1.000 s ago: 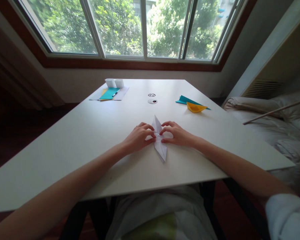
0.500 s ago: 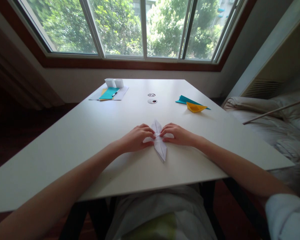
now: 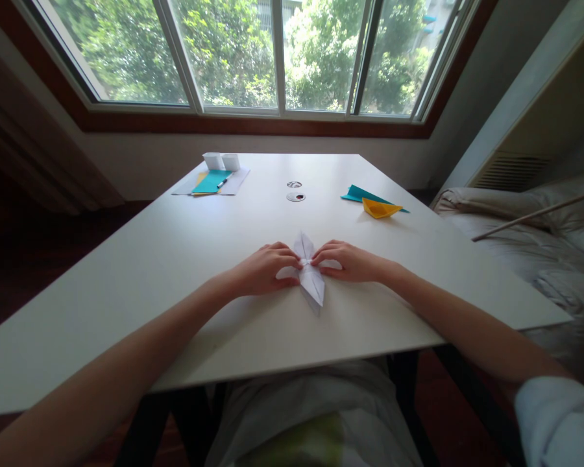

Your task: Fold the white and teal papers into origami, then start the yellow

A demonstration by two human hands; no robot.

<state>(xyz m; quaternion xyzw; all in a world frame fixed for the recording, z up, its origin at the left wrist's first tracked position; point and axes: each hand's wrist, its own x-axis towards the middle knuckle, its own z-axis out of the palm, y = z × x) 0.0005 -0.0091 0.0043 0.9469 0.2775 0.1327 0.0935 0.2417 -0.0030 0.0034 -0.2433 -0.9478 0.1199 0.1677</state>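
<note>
A folded sheet of white paper (image 3: pixel 312 283), long and narrow with pointed ends and a crease along its middle, lies on the white table in front of me. From the left, my left hand (image 3: pixel 272 267) grips its middle between fingertips and thumb. My right hand (image 3: pixel 346 261) holds the same part from the opposite side, fingers curved and pressed to the paper. The near pointed end tilts up a little from the tabletop. My fingers partly hide the paper's middle.
Toward the back right, a yellow paper boat (image 3: pixel 379 209) sits before a folded blue paper (image 3: pixel 365 193). At the back left are blue sheets (image 3: pixel 211 182), a pen (image 3: pixel 222 182) and white containers (image 3: pixel 222 161). Two round inserts (image 3: pixel 296 196) mark the table's centre.
The near end of the folded paper has lifted slightly, and its middle is bent more between my fingers. Both hands stay in nearly the same place.
</note>
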